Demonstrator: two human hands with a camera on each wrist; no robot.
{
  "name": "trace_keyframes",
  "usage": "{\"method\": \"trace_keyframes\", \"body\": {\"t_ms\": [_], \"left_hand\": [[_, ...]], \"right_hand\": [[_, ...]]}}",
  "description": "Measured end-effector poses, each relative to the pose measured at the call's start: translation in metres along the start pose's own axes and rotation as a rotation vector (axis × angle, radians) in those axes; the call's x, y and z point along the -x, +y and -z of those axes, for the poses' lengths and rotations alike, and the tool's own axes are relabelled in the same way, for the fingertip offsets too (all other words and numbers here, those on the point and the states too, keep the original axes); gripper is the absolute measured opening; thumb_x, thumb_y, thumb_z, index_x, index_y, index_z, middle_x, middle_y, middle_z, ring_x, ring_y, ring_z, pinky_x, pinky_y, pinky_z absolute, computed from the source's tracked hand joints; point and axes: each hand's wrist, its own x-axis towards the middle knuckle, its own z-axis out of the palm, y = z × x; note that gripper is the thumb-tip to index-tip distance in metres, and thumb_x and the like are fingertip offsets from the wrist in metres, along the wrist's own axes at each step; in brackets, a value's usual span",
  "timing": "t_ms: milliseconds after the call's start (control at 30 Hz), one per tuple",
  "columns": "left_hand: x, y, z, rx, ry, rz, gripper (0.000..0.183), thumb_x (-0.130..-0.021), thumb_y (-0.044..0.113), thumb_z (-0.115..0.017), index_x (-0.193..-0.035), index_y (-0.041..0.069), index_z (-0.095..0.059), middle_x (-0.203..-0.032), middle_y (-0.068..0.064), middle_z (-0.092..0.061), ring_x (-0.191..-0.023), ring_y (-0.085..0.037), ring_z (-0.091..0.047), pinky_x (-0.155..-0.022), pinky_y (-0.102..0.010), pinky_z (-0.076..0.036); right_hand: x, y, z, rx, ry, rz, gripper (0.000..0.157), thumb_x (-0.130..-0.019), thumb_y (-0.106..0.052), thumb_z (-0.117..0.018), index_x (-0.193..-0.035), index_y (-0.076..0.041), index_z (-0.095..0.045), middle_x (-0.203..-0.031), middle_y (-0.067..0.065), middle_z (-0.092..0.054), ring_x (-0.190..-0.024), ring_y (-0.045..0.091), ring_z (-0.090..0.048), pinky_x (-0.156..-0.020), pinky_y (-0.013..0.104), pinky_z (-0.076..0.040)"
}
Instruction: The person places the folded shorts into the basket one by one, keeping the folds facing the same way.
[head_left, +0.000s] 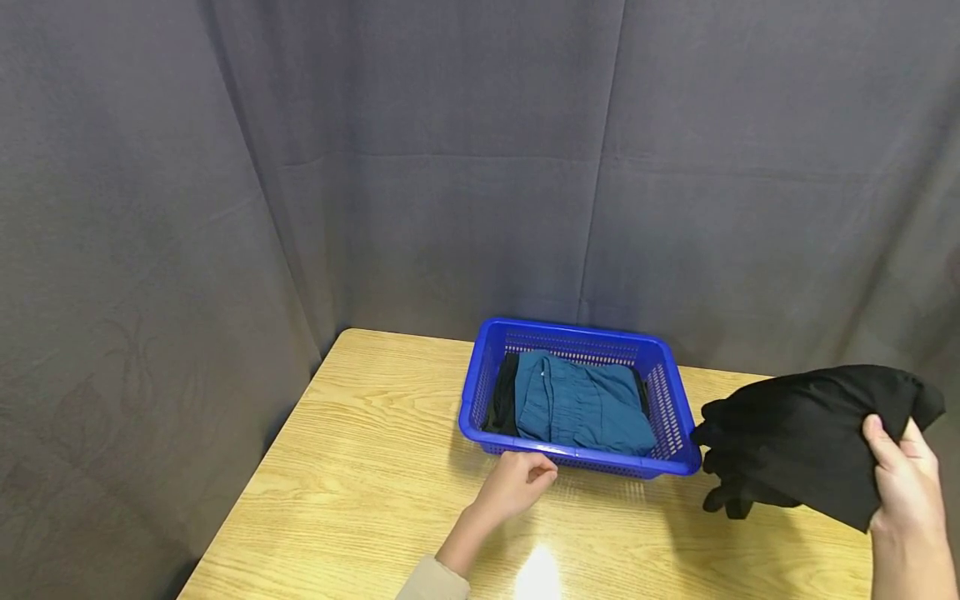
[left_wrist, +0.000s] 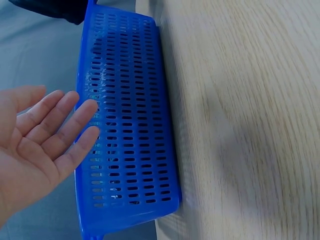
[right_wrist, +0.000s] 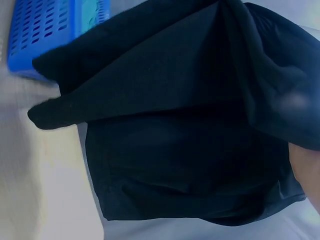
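Observation:
A black garment (head_left: 806, 433) hangs from my right hand (head_left: 907, 479), which grips one end above the table's right side. Its loose folds reach left to the corner of a blue plastic basket (head_left: 675, 454). In the right wrist view the black cloth (right_wrist: 165, 135) fills most of the picture and hides most of the hand. My left hand (head_left: 517, 482) is in front of the basket's near wall, holding nothing. From the left wrist, that hand (left_wrist: 47, 135) shows relaxed, slightly bent fingers beside the perforated basket wall (left_wrist: 130, 125). Inside the basket lies folded teal clothing (head_left: 585, 404) with an elastic waistband.
Dark folded cloth (head_left: 501, 396) lies under and beside the teal piece in the basket. The wooden table (head_left: 360, 467) extends left and forward of it. A grey curtain (head_left: 480, 167) hangs behind and along the left side.

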Motion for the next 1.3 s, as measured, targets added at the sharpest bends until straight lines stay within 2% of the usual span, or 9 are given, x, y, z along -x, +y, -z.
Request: {"method": "trace_keyframes", "body": {"t_ms": [200, 500, 733, 967, 1300], "left_hand": [[0.001, 0.001, 0.000, -0.015, -0.002, -0.015, 0.011, -0.085, 0.010, -0.061, -0.085, 0.004, -0.070, -0.077, -0.001, -0.068, -0.069, 0.000, -0.058, -0.064, -0.012, -0.045], [0.002, 0.001, 0.000, -0.001, -0.006, -0.003, 0.010, -0.085, 0.010, -0.061, -0.085, 0.004, -0.070, -0.077, -0.001, -0.068, -0.069, -0.001, -0.059, -0.064, -0.013, -0.045], [0.002, 0.001, 0.000, -0.005, -0.009, -0.007, 0.012, -0.085, 0.010, -0.061, -0.085, 0.002, -0.070, -0.076, -0.001, -0.068, -0.067, 0.000, -0.058, -0.063, -0.012, -0.045], [0.002, 0.001, -0.001, 0.001, -0.009, -0.009, 0.011, -0.085, 0.010, -0.061, -0.085, 0.003, -0.070, -0.076, -0.001, -0.068, -0.067, 0.000, -0.058, -0.063, -0.012, -0.045], [0.002, 0.002, -0.002, -0.002, 0.002, -0.038, 0.010, -0.084, 0.008, -0.061, -0.083, 0.003, -0.069, -0.074, -0.002, -0.068, -0.066, -0.001, -0.058, -0.062, -0.011, -0.045]], "right_hand": [[0.002, 0.000, -0.012, 0.016, -0.013, 0.010, 0.024, -0.095, 0.001, -0.040, -0.110, -0.006, -0.058, -0.087, 0.008, -0.068, -0.072, 0.015, -0.067, -0.055, 0.025, -0.053], [0.005, 0.004, -0.035, -0.014, -0.075, -0.004, 0.026, -0.096, 0.001, -0.037, -0.113, -0.006, -0.056, -0.091, 0.010, -0.068, -0.076, 0.017, -0.067, -0.058, 0.026, -0.053], [0.007, 0.013, -0.049, -0.131, -0.185, -0.065, 0.032, -0.097, 0.002, -0.031, -0.119, -0.004, -0.054, -0.098, 0.014, -0.067, -0.083, 0.022, -0.067, -0.063, 0.030, -0.054], [0.006, 0.021, -0.068, -0.123, -0.221, -0.079, 0.032, -0.097, 0.001, -0.032, -0.117, -0.006, -0.056, -0.096, 0.012, -0.068, -0.081, 0.021, -0.067, -0.063, 0.029, -0.054], [0.009, 0.041, -0.090, -0.185, -0.264, -0.091, 0.032, -0.097, 0.000, -0.030, -0.114, -0.004, -0.058, -0.094, 0.013, -0.067, -0.081, 0.021, -0.067, -0.064, 0.028, -0.054]]}}
